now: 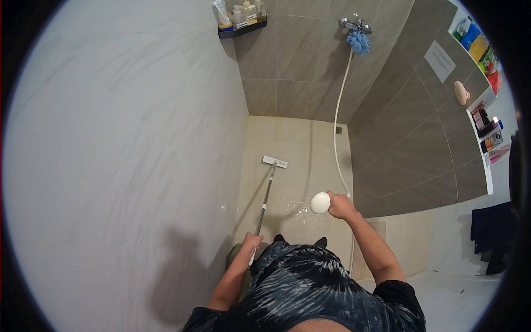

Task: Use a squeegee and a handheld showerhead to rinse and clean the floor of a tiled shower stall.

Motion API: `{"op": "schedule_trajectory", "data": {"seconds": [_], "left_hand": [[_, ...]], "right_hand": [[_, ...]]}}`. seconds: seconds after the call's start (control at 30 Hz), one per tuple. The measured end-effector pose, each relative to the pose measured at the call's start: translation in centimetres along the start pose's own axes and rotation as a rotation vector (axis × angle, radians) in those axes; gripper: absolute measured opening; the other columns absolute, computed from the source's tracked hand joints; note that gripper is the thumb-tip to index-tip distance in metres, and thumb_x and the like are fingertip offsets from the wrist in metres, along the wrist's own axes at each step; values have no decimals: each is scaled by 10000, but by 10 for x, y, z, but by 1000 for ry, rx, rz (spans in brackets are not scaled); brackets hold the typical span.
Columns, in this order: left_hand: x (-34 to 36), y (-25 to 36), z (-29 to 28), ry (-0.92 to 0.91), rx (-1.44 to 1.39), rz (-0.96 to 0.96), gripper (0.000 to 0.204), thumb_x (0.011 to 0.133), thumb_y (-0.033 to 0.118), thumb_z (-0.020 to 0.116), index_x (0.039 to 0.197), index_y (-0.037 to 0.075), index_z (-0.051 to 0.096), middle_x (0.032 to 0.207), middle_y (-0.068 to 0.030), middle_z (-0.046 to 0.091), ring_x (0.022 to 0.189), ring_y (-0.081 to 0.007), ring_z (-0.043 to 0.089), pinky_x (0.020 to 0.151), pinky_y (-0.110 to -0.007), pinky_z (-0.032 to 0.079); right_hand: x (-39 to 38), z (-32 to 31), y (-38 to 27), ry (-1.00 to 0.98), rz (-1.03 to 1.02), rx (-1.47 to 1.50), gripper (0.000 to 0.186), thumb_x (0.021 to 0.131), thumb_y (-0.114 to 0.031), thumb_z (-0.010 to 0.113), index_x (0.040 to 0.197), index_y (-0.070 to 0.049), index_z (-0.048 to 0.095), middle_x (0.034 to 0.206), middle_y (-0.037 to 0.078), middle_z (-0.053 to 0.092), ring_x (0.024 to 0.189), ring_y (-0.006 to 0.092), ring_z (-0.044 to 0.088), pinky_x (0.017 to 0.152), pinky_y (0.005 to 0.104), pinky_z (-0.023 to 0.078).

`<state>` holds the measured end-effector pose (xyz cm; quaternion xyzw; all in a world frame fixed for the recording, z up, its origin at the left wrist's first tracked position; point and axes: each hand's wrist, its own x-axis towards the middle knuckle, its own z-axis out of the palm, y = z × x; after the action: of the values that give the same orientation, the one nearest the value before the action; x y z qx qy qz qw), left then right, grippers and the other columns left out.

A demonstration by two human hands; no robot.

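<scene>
My left hand [253, 242] is closed around the lower part of a long metal pole belonging to a floor brush [267, 191]. Its flat white head [275, 161] rests on the beige tiled floor [293, 138], ahead and a little left of me. In my right hand [342, 205] is a white shower head [319, 203], held over the floor. Below it, wet glints [301, 213] show on the tiles. A white hose [337, 116] runs from the wall tap [355, 25] down toward my right hand.
A corner shelf [243, 29] with bottles is at the far left. A blue bath puff [358, 42] hangs under the tap. To the right, a half wall [409, 138] carries toiletries along its ledge. A floor drain [338, 130] lies in the far right corner. Dark cloth [491, 229] hangs at right.
</scene>
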<state>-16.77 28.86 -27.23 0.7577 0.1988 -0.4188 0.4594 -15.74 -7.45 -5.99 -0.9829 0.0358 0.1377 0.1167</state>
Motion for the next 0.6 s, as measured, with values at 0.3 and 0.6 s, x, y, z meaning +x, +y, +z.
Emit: {"op": "schedule_trajectory", "data": {"seconds": [0.3, 0.6], "left_hand": [[12, 37, -7, -353, -807, -79, 156, 934, 86, 574, 828, -29, 576, 630, -63, 546, 471, -168, 509, 439, -289, 434], [-10, 88, -35, -435, -891, -98, 226, 994, 192, 515, 944, -17, 584, 736, -70, 575, 564, -151, 543, 489, -260, 486]], "right_hand": [[-23, 0, -38, -37, -86, 43, 237, 759, -125, 600, 985, -71, 557, 814, 199, 677, 828, 405, 649, 774, 514, 483], [-40, -7, -75, 5, -145, 125, 240, 731, -107, 606, 966, -71, 565, 792, 211, 665, 816, 419, 638, 762, 520, 476]]}}
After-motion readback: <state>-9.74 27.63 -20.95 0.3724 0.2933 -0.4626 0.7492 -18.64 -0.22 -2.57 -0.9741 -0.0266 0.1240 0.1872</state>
